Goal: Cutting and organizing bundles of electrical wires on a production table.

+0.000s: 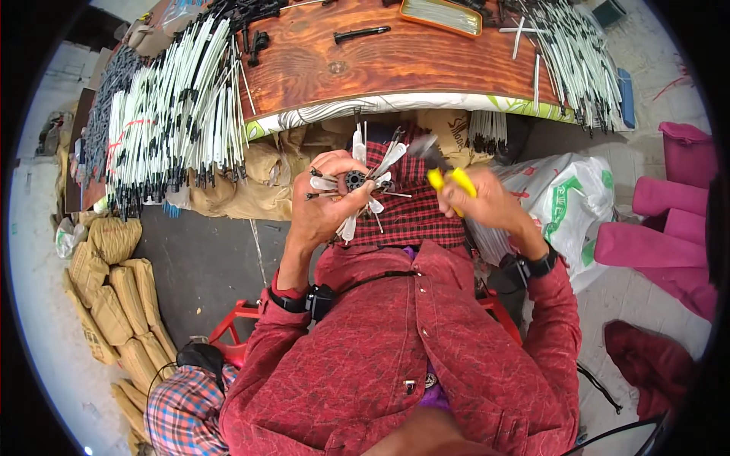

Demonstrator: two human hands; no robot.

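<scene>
- Spoked hub (pixel 355 180) is being gripped by left hand (pixel 323 199)!
- Yellow-handled tool (pixel 436 180) is being clutched in right hand (pixel 490 201)!
- A nick is being risked, should it slip!

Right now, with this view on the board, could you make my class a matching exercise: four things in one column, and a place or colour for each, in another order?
1. Black round hub
2. Yellow-handled tool
3. Tray
4. Plastic bag

A. In the right hand
B. White with green print
C. In the left hand
D. On the wooden table

Pairs: 1-C, 2-A, 3-D, 4-B
</scene>
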